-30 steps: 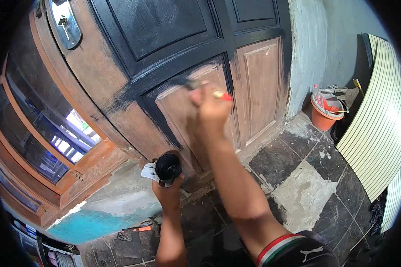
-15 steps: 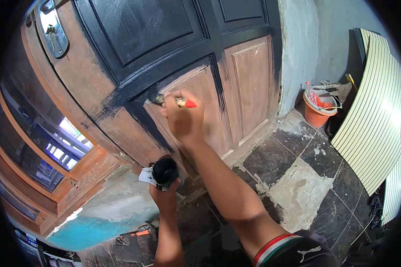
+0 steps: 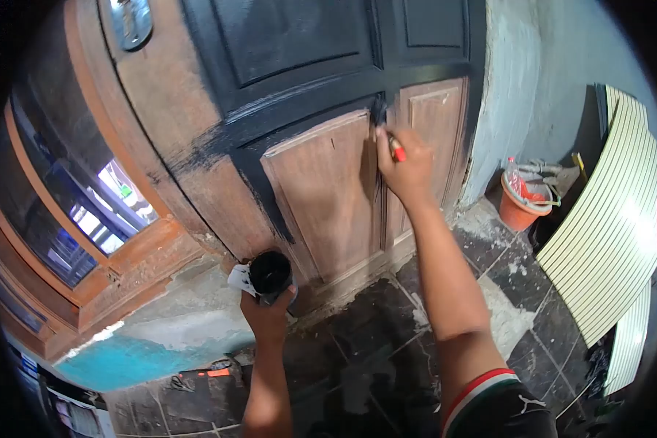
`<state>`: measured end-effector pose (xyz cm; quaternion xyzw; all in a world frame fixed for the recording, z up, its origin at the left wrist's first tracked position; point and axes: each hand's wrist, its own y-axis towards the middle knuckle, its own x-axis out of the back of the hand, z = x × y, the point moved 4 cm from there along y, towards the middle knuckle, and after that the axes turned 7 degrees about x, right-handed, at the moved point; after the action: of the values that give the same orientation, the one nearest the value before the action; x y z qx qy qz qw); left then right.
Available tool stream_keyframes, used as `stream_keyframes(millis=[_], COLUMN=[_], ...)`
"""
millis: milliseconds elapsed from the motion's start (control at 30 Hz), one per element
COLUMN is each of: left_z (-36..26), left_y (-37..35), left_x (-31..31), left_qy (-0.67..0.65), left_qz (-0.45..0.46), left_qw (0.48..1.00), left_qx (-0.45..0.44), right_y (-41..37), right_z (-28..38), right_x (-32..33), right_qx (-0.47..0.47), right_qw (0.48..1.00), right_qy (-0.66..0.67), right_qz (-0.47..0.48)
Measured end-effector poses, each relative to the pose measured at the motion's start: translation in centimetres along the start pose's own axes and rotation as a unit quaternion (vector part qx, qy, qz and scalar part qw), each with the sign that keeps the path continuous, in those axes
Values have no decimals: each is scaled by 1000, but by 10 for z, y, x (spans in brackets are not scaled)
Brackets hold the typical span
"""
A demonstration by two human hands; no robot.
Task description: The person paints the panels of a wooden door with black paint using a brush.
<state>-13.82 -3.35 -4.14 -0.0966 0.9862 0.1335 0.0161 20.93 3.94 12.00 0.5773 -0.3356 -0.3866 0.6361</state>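
The right hand (image 3: 409, 171) is clamped on a red-tipped brush (image 3: 380, 120), bristles against the door (image 3: 321, 190) on the black strip between its two bare lower panels. The left hand (image 3: 268, 315) grips an open can of black paint (image 3: 270, 271) down by the sill. A wandering stroke could smear bare wood; a tilted can would spill onto the floor tiles (image 3: 387, 343). The shorts (image 3: 511, 420) show a leaping-cat logo (image 3: 531, 404), no readable words.

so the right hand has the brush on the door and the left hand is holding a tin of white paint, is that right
Not quite. The head view shows that the tin in the left hand holds black paint, not white. The rest stands: the right hand has the brush on the door.
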Motion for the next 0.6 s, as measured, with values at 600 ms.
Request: stream_keyframes(millis=[600], left_z=[2], left_y=[3], left_x=[-46], left_qy=[-55], left_qz=[40], left_qw=[997], left_qx=[-24], right_y=[2], right_z=[-7], right_x=[10], right_qx=[18], right_qw=[990], right_qy=[-66], right_qz=[120])
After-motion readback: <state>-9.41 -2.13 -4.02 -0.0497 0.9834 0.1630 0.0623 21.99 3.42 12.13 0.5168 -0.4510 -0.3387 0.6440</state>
